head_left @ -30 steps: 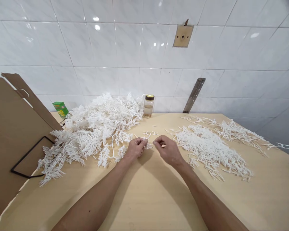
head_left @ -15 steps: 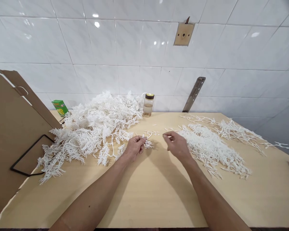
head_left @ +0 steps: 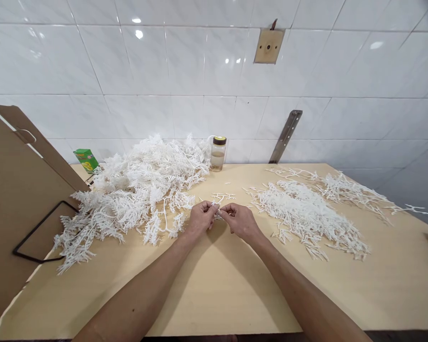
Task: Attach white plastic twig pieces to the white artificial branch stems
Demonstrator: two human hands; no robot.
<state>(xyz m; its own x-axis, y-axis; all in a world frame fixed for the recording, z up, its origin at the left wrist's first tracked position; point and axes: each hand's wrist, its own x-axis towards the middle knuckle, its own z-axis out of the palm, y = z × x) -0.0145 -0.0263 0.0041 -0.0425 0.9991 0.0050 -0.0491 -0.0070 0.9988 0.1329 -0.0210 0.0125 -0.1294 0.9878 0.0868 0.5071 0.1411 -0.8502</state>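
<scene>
"Where is passage offered?"

"Between the forearms (head_left: 148,280), bare tabletop (head_left: 231,294) is left open to the near edge. Farther back, a lane strewn with small white sprigs (head_left: 224,195) is framed by a tall white heap (head_left: 142,175) and a low white spread (head_left: 310,213)."

"What is blocked?"

"The far left is obstructed by a cardboard panel (head_left: 21,190); rearward reach is stopped by tiled wall (head_left: 185,71), fronted by a jar (head_left: 217,156)."

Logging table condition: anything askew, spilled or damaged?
Two things. A white branching plastic-looking sprig pokes past the right edge of the pale wooden table, so it could snag. The square yellowed wall plate has a rust-brown piece sticking out on top. No spill visible.
</scene>
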